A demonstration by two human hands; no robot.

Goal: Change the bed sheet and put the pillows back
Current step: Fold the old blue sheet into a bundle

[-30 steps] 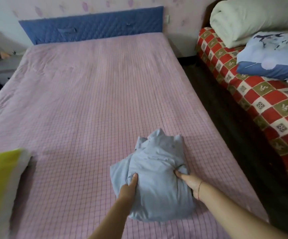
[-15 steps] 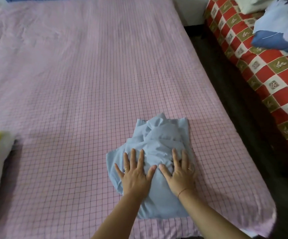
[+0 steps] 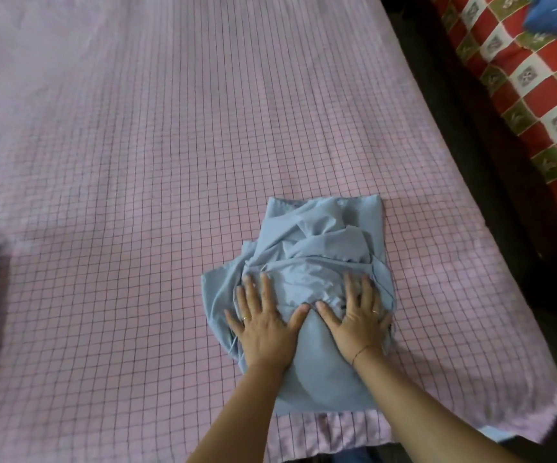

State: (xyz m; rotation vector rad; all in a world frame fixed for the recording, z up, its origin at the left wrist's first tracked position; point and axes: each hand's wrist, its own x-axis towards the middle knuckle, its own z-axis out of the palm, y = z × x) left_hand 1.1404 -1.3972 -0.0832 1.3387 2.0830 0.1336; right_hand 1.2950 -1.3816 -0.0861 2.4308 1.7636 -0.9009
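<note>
Pink checked bed (image 3: 136, 195) filling the view, crumpled blue sheet (image 3: 320, 248) at 5 o'clock near the foot edge, left hand (image 3: 263, 325) and right hand (image 3: 357, 320) pressed flat on it, fingers spread, red patterned bed (image 3: 537, 105) at 2 o'clock

The bed sheet (image 3: 136, 162) is pale pink, crossed by thin dark lines in a small grid. The crumpled sheet (image 3: 323, 235) lying near on it is plain light blue. At right, the bedcover (image 3: 537, 95) is chequered red, white and olive with small motifs. The far-right pillow (image 3: 550, 15) is deep blue.
</note>
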